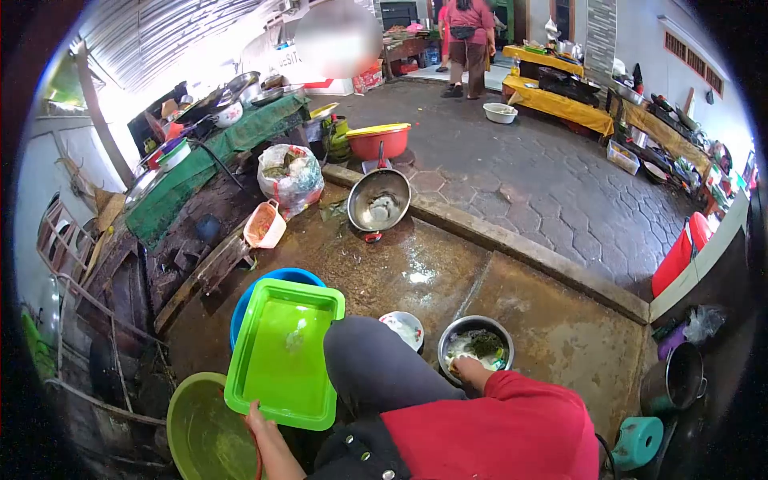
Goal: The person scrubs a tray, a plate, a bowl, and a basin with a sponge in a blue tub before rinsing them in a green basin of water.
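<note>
Over wet floor, a green tray is clamped at its near rim by the left hand; into a metal bowl the right hand is dipped, finger spacing indiscernible.

The left hand is gripping at the lower left of the frame, the forearm slanting up from the bottom edge. The right arm is bending inward at lower centre, the right hand pointing away, its fingertips hidden.

daylight glares upper left; wet floor glints; edges bend, corners black.
</note>
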{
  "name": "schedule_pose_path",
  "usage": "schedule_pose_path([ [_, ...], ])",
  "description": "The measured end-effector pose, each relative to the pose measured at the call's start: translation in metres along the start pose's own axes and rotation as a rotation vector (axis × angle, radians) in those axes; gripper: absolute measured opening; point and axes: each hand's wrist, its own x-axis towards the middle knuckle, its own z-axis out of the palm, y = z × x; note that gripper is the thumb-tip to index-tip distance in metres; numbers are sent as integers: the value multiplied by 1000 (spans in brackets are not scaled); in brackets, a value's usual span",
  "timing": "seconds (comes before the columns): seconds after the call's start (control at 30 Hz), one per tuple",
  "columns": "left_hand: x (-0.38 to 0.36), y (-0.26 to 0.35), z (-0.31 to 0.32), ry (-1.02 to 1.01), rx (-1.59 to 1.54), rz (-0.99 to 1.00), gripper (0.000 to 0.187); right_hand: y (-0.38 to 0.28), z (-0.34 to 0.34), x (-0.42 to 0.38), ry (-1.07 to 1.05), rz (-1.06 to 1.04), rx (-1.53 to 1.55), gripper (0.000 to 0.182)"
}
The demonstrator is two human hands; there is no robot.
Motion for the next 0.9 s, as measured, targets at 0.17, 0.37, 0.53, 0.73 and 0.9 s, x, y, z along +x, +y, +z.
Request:
schedule_pose_path([
  [0.17, -2, -4, -3, 87, 18, -39, 38, 24, 15, 43, -99, 44, -68, 26],
  [0.37, 15, -17, -9, -27, -39, -33, 43, 14, -13, 34, 13, 257, 257, 44],
  [0.53, -2, -18, 7, -78, -157, 6, 40, -20, -28, -10, 355, 322, 89, 44],
  [0.73, -24, -20, 20, -99, -149, 108, 38, 19, 30, 15, 309, 27, -33, 29],
  [0.9, -37, -26, 20, -87, -138, 246, 41, 0, 39, -28, 175, -156, 14, 28],
])
